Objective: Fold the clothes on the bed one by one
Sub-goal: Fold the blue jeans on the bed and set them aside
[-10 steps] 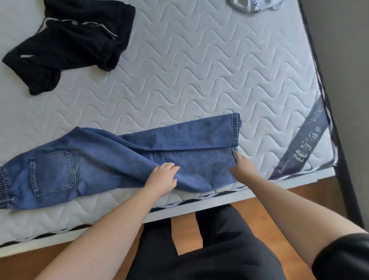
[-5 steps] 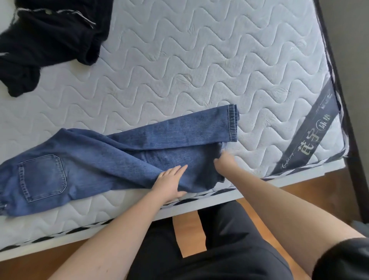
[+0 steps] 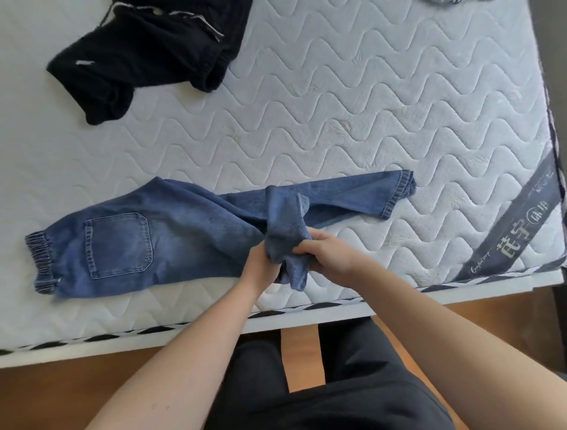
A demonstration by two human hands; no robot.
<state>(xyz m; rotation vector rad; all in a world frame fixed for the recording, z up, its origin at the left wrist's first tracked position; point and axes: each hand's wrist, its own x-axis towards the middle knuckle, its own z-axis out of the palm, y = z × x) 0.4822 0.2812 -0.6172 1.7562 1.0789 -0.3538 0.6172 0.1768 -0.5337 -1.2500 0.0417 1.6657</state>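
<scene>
A pair of blue jeans [image 3: 171,242] lies across the near part of the white quilted mattress [image 3: 337,101], waistband at the left, back pocket up. One leg stretches right to a cuff near the mattress edge. The other leg is bunched and lifted over the middle. My left hand [image 3: 260,264] and my right hand [image 3: 329,257] meet there, both closed on that bunched leg. A black garment [image 3: 147,52] lies crumpled at the far left.
A grey-white garment [image 3: 441,1] peeks in at the top edge. A dark label band [image 3: 518,227] crosses the mattress's right corner. The bed's near edge runs above a wooden floor [image 3: 46,396]; my dark-clad legs stand against it.
The near jeans leg lay flat under both hands; now my right hand has pulled it leftward and both hands have gathered it into a raised bunch. The view shifted right.
</scene>
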